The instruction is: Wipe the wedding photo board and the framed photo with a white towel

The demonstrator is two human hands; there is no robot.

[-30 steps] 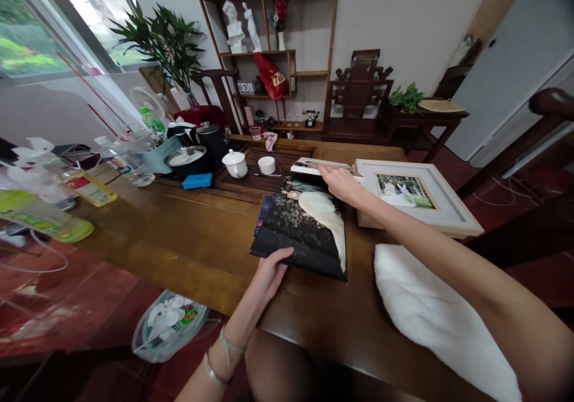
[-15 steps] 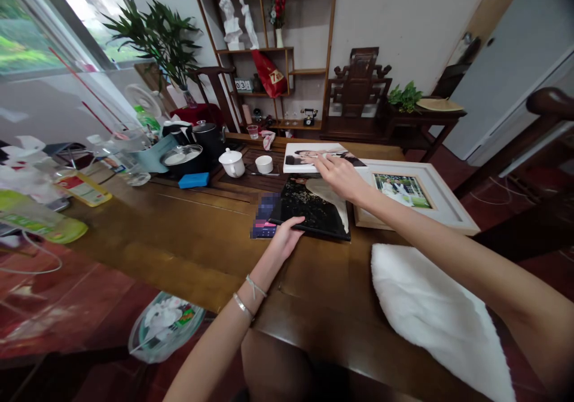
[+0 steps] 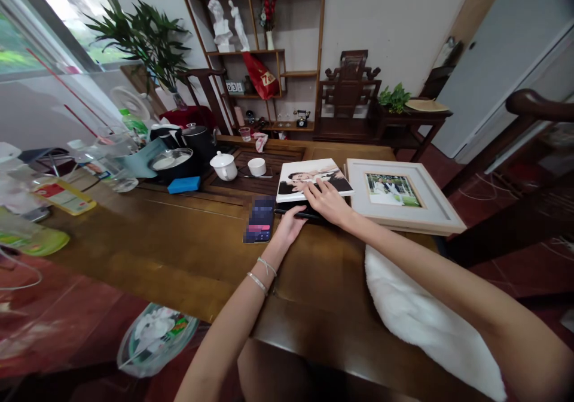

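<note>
A white-edged photo panel (image 3: 287, 177) with a picture of people lies on top of a dark panel (image 3: 309, 210), which shows only as a thin black strip beneath it. My right hand (image 3: 329, 201) rests flat on the picture, fingers spread and pointing away from me. At the dark panel's near left edge, my left hand (image 3: 291, 225) is closed, thumb on top and the other fingers partly hidden. A phone (image 3: 260, 219) with a lit screen lies just left of the panels. To their right is a pale wooden picture frame (image 3: 430, 227) holding an outdoor photo.
White fluffy cloth (image 3: 417, 318) lies at the table's front right. A lidded white cup (image 3: 223, 166), a small white bowl (image 3: 257, 166) and a blue block (image 3: 183, 185) stand farther back. Bottles crowd the left side. A lined waste bin (image 3: 156, 339) is on the floor.
The white-edged photo panel has come nearer and now covers most of the dark panel. My right hand moved toward me with it. The left hand keeps the dark panel's edge.
</note>
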